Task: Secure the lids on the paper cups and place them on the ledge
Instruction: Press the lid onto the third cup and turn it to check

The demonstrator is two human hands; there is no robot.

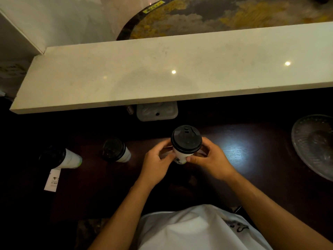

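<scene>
Over dark counter (pixel 243 177), left hand (pixel 158 165) and right hand (pixel 210 161) clamp fingers on cup (pixel 180 156), black lid (pixel 186 138) on. Likely best: press rim all round, keep upright, lift. Thin white paper, glossy plastic lid. Two lidded cups (pixel 117 150) (pixel 59 158) left. Pale stone ledge (pixel 162 73) beyond, bare.

Between the fingers (pixel 167 156) of both hands, a white paper cup (pixel 180 156) is showing a matt wall under a smooth black plastic lid (pixel 186 138) with a faint sheen. Beyond the fingertips, the pale stone ledge (pixel 162 69) is reflecting lights off a polished top. Right of the fingers, the dark wood-grain counter (pixel 239 150) is glaring glossy, near a ribbed clear glass dish (pixel 306 141).
</scene>
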